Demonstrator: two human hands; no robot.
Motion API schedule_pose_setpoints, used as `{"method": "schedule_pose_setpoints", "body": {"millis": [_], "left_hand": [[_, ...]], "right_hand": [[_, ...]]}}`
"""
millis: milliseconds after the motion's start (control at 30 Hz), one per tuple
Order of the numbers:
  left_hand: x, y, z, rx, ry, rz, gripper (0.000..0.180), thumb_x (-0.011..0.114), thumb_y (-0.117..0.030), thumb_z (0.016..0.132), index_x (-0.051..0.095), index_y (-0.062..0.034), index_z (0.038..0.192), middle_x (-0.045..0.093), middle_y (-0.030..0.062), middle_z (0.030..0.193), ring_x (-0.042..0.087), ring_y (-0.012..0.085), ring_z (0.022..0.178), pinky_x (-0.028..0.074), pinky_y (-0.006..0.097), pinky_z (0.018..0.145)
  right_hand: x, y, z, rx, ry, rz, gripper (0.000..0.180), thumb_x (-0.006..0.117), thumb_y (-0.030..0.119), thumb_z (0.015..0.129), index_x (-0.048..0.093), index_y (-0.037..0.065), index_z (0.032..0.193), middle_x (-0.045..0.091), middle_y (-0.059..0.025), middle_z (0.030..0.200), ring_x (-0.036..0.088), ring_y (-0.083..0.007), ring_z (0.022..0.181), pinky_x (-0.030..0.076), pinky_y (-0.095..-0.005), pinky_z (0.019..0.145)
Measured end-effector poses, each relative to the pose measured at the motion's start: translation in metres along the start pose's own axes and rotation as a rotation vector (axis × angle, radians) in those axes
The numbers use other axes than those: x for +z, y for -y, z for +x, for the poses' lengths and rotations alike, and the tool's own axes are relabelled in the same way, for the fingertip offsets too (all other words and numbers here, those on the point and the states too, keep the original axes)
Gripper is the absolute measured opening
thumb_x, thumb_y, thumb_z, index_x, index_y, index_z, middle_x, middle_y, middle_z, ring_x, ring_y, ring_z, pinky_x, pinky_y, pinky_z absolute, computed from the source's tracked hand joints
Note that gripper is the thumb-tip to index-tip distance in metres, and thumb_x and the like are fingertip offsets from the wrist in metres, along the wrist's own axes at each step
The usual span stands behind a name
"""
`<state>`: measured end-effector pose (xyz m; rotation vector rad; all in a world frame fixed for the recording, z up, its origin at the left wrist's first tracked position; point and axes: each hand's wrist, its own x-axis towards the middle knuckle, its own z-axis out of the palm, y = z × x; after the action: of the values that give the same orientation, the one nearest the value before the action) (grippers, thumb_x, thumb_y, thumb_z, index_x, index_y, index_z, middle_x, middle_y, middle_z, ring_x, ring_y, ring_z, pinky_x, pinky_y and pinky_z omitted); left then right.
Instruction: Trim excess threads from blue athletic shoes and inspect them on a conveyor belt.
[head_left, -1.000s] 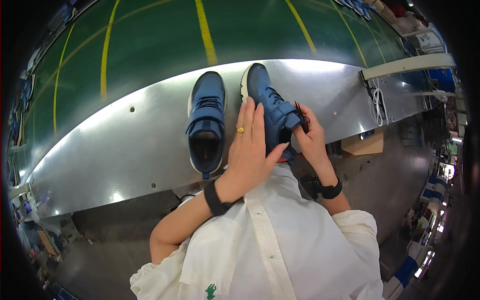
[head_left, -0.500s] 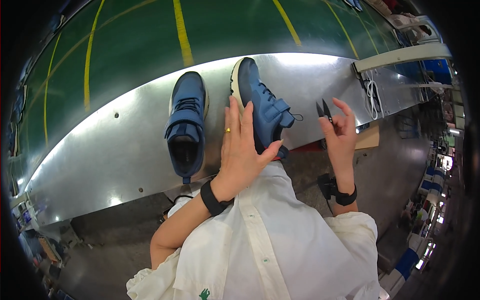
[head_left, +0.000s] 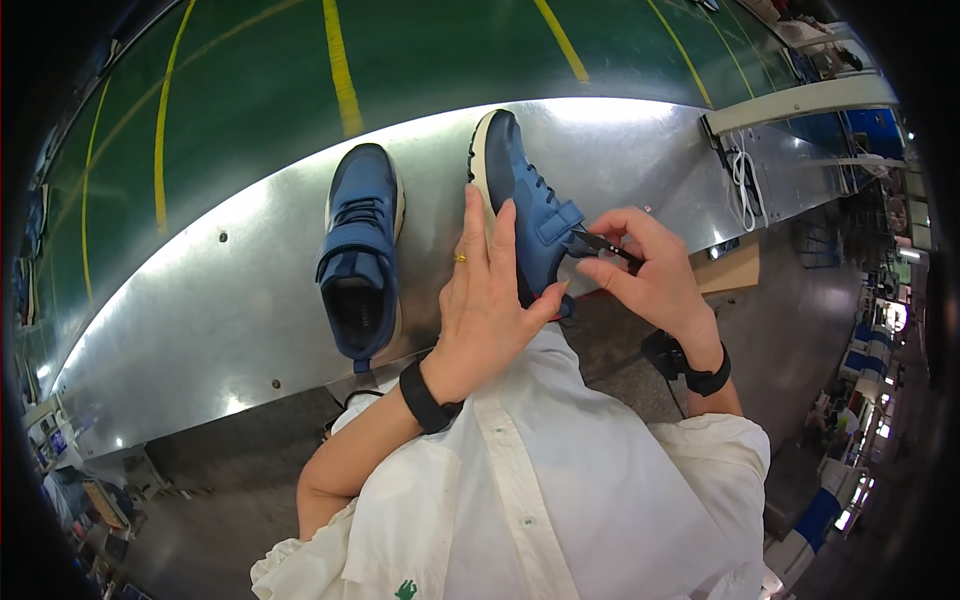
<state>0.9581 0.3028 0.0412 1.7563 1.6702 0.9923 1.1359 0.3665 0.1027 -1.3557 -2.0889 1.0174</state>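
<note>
Two dark blue sneakers lie on a shiny metal table. The left shoe stands upright with its strap closed and its opening toward me. The right shoe is tipped onto its side, sole edge to the left. My left hand lies flat on this shoe with the fingers stretched out and a ring on one finger. My right hand pinches a small thin dark tool whose tip touches the shoe's strap. Both wrists carry black bands.
Beyond the table is a green floor with yellow lines. A white cord hangs at the table's right end beside a white bar. A cardboard box sits lower right, blue containers farther right.
My right hand, which was lifted away to the right with the tool, has come back to the tipped shoe's strap. My left hand stays pressed on that shoe.
</note>
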Motion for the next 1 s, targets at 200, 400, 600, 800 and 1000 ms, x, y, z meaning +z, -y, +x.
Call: {"method": "schedule_pose_setpoints", "body": {"millis": [200,400,600,800,1000], "left_hand": [[0.001,0.001,-0.001,0.013,0.011,0.017,0.09,0.076,-0.028,0.071,0.026,-0.0009,0.14,0.015,0.0274,0.147,0.045,0.0435,0.12,0.049,0.042,0.084],[0.001,0.002,-0.002,0.024,0.008,-0.004,0.089,0.076,-0.029,0.071,0.026,-0.0014,0.14,0.014,0.0274,0.147,0.047,0.0439,0.118,0.05,0.042,0.083],[0.001,0.002,-0.001,0.039,0.011,0.0,0.09,0.076,-0.029,0.071,0.026,-0.0015,0.14,0.014,0.0273,0.147,0.048,0.0437,0.117,0.05,0.042,0.083],[0.001,0.002,-0.001,0.036,-0.005,0.004,0.089,0.076,-0.028,0.07,0.027,-0.001,0.14,0.016,0.027,0.147,0.049,0.0422,0.116,0.05,0.041,0.082],[0.001,0.003,-0.001,0.041,-0.016,0.013,0.089,0.076,-0.028,0.07,0.028,-0.0002,0.139,0.017,0.0268,0.147,0.05,0.0411,0.116,0.05,0.04,0.082]], "right_hand": [[-0.008,0.001,0.008,-0.077,0.128,-0.169,0.027,0.074,0.014,0.074,0.061,0.003,0.094,0.061,-0.0084,0.084,0.059,-0.0193,0.063,0.047,-0.0289,0.058],[-0.01,0.007,0.009,-0.085,0.12,-0.266,0.025,0.074,0.016,0.073,0.063,0.003,0.093,0.063,-0.0103,0.078,0.061,-0.0201,0.062,0.047,-0.0296,0.056],[-0.017,0.006,0.019,-0.128,0.139,-0.306,0.021,0.074,0.016,0.074,0.065,0.006,0.09,0.063,-0.0108,0.073,0.063,-0.021,0.062,0.046,-0.0293,0.055],[-0.018,0.002,0.022,-0.166,0.178,-0.32,0.017,0.072,0.015,0.076,0.066,0.006,0.089,0.064,-0.0091,0.072,0.061,-0.0184,0.06,0.045,-0.026,0.055],[-0.018,-0.005,0.019,-0.058,0.08,-0.007,0.021,0.075,0.016,0.075,0.061,0.003,0.085,0.06,-0.0046,0.065,0.057,-0.0126,0.057,0.044,-0.0253,0.053]]}}
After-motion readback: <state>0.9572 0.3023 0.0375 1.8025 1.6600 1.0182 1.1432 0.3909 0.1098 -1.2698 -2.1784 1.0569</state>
